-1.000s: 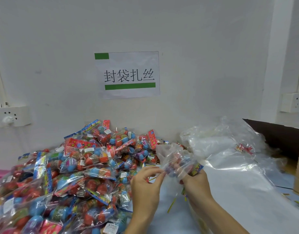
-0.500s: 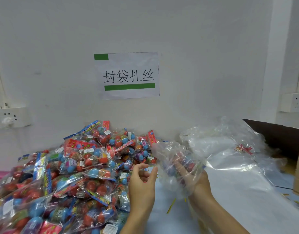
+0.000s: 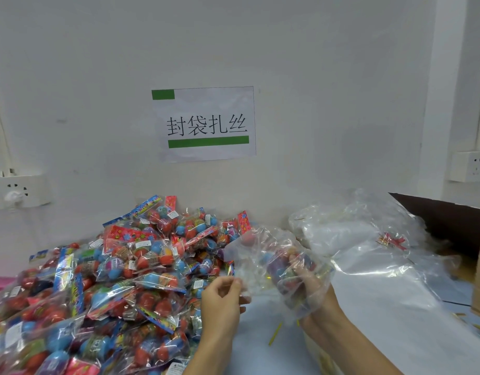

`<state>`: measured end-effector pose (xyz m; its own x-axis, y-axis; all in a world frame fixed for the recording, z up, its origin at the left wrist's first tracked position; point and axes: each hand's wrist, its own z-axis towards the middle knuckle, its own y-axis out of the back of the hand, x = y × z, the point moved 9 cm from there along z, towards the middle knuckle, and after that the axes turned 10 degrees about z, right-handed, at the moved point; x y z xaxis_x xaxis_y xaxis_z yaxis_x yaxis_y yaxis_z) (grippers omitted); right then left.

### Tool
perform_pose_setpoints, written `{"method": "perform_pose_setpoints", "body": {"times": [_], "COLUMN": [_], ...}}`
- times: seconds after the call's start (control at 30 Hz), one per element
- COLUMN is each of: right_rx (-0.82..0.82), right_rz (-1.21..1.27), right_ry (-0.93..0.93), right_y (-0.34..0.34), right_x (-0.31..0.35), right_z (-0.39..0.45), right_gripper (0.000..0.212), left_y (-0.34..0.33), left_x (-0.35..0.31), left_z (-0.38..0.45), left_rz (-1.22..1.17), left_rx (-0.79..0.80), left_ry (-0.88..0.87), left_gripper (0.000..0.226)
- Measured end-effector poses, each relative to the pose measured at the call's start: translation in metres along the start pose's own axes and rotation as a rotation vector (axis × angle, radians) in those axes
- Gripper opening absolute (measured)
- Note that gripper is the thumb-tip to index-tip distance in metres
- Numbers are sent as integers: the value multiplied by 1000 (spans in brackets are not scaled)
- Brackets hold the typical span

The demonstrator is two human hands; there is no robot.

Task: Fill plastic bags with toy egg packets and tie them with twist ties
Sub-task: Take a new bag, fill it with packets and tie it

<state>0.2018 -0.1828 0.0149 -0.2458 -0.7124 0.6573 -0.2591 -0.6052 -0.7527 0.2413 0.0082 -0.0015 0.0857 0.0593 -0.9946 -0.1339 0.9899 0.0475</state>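
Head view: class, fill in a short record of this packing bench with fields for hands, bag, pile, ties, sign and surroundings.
left hand: left hand pinches the edge of the bag
right hand: right hand is inside the bag, holding an egg packet
bag: clear, open, not yet tied
pile: egg packets heaped on the left of the table
ties: a yellow tie lies on the table between the wrists
sign: paper sign on the wall
surroundings: spare clear bags and a cardboard box on the right
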Motion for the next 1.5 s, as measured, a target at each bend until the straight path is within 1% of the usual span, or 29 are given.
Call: {"method": "perform_pose_setpoints", "body": {"times": [0.03, 0.07, 0.13, 0.17, 0.2, 0.23, 0.3, 0.33, 0.4, 0.5, 0.53, 0.57, 0.63, 0.67, 0.73, 0.8, 0.9, 0.97, 1.03, 1.13, 1.17, 1.27, 1.33, 1.4, 1.5], "right_rx": [11, 26, 6, 21, 26, 36, 43, 44, 54, 42, 53, 77, 66, 57, 37, 13, -28, -3, 20, 39, 28, 19, 20, 17, 16], "right_rz": [3, 30, 125, 162, 164, 164, 156, 159, 143, 96, 86, 64, -64, -137, -262, -347, -306, -276, -318, -382, -403, -438, -440, -447, -410], "right_ry": [1, 27, 40, 33, 17, -9, -46, -64, -101, -139, -136, -113, -4, 57, 108, 123, 136, 152, 169, 183, 188, 199, 197, 199, 199], "right_y": [-4, -9, -15, -18, -18, -18, -18, -16, -15, -12, -14, -17, -11, -6, 0, 5, 11, 9, 8, 13, 17, 20, 20, 21, 21], "right_x": [-4, -1, 2, 3, 3, 2, 2, 1, -3, -10, -9, -7, 1, 7, 11, 12, 12, 12, 13, 13, 13, 13, 12, 13, 14], "right_z": [0, -3, -1, -2, -3, -2, -5, -6, -6, -3, -3, -2, 3, 4, 7, 8, 11, 11, 12, 16, 17, 20, 21, 20, 19], "right_gripper": [19, 16, 14, 16, 19, 20, 21, 22, 21, 34, 34, 30, 11, 7, 13, 21, 9, 4, 10, 30, 30, 15, 15, 21, 40], "left_y": [-1, -1, -1, 1, 2, 4, 6, 5, 5, 13, 17, 21, 26, 28, 31, 34, 38, 38, 35, 32, 33, 33, 34, 35, 35], "left_x": [-2, -5, -14, -21, -28, -31, -32, -31, -31, -35, -36, -37, -38, -39, -42, -42, -38, -34, -31, -28, -27, -27, -28, -25, -23], "left_z": [-1, -3, -6, -8, -9, -8, -5, -3, -2, -3, -3, -2, -1, -1, -2, -2, 1, 4, 4, 4, 3, 2, 2, 4, 7], "left_rz": [7, 15, 35, 52, 46, 8, -128, -163, -135, -82, -63, -46, -21, -11, -7, -9, -45, -135, -289, -468, -493, -529, -542, -558, -537], "left_rx": [7, 5, 7, 4, 3, 2, 20, 32, 34, -43, -79, -108, -141, -151, -168, -196, -216, -196, -151, -116, -117, -129, -140, -143, -139], "left_ry": [-4, -19, -100, -153, -199, -218, -178, -157, -179, -259, -274, -281, -282, -281, -274, -273, -231, -155, -72, -2, 6, 7, 7, 11, 10], "left_gripper": [7, 21, 55, 65, 65, 60, 48, 46, 47, 29, 23, 20, 20, 20, 18, 21, 25, 23, 22, 26, 28, 32, 33, 30, 22]}}
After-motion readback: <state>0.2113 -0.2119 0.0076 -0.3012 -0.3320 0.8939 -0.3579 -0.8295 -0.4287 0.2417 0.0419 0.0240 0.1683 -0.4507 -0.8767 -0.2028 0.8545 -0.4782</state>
